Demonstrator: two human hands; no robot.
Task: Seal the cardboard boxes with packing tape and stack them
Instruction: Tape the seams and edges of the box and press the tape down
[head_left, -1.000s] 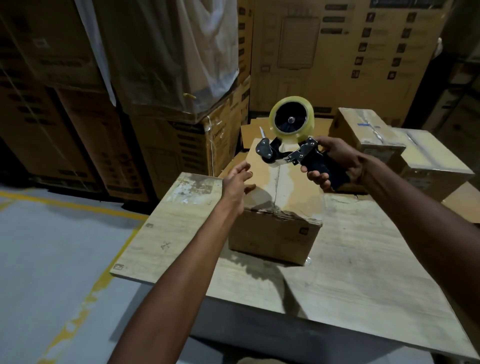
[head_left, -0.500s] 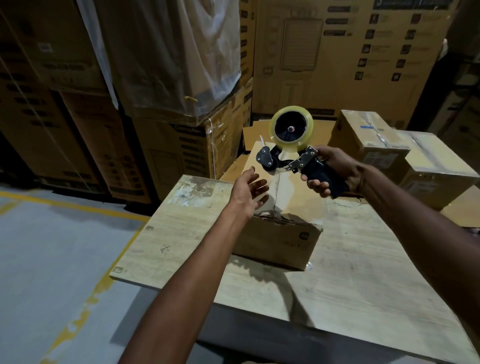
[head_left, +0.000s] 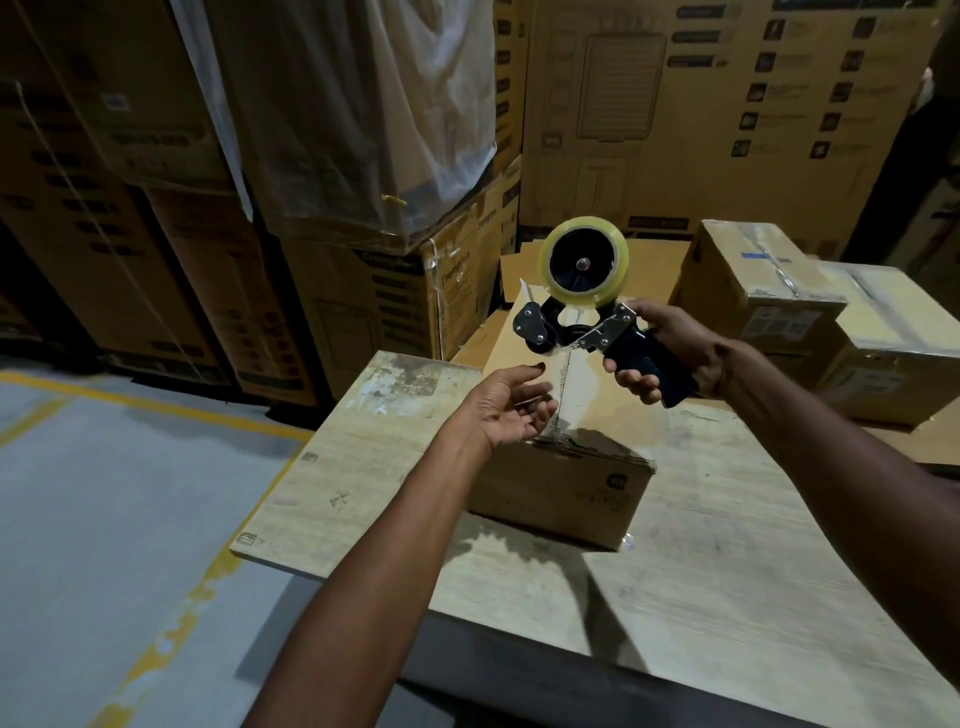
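One matte rectangular cardboard box (head_left: 563, 486) by left grip (head_left: 511, 410), apart; right grip (head_left: 672, 353) clamped round black tape dispenser (head_left: 584, 306).

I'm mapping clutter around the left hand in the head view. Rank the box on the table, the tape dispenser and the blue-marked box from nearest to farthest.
1. cardboard box: right beneath the left hand.
2. tape dispenser: just above and to the right, held by the right hand.
3. blue-marked box: far right, beyond the table.
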